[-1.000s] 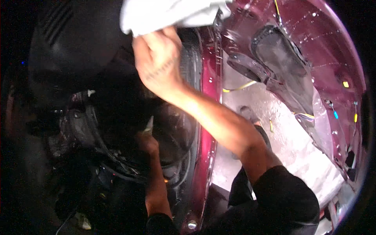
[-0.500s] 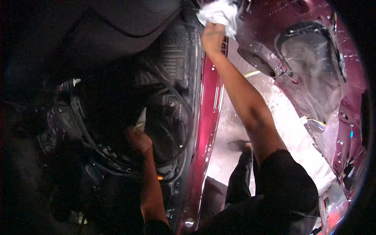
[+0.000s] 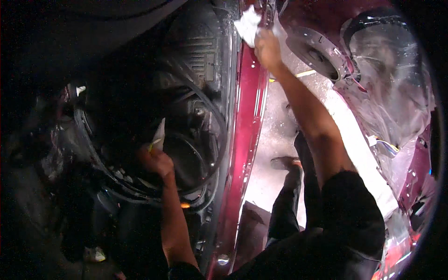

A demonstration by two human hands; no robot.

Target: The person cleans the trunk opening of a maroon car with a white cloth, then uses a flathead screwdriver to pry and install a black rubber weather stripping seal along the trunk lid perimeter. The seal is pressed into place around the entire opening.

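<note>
- Dark car interior [image 3: 198, 46], left.
- Left hand [image 3: 158, 161] pinches a pale scrap [image 3: 160, 134] low, apparently leaving its tip free.
- Right hand [image 3: 268, 50] clutches white cloth [image 3: 248, 25] at the maroon sill [image 3: 246, 121], seemingly bunched to suit its narrowness.

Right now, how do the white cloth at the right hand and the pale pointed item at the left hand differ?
The white cloth is crumpled and irregular; the pale pointed item narrows to a tip. The cloth is brightly lit beside the maroon sill, whereas the item is dimmer against the dark interior. The cloth also looks broader than the item. Both are light-coloured and held, by the right hand and left hand respectively.
</note>
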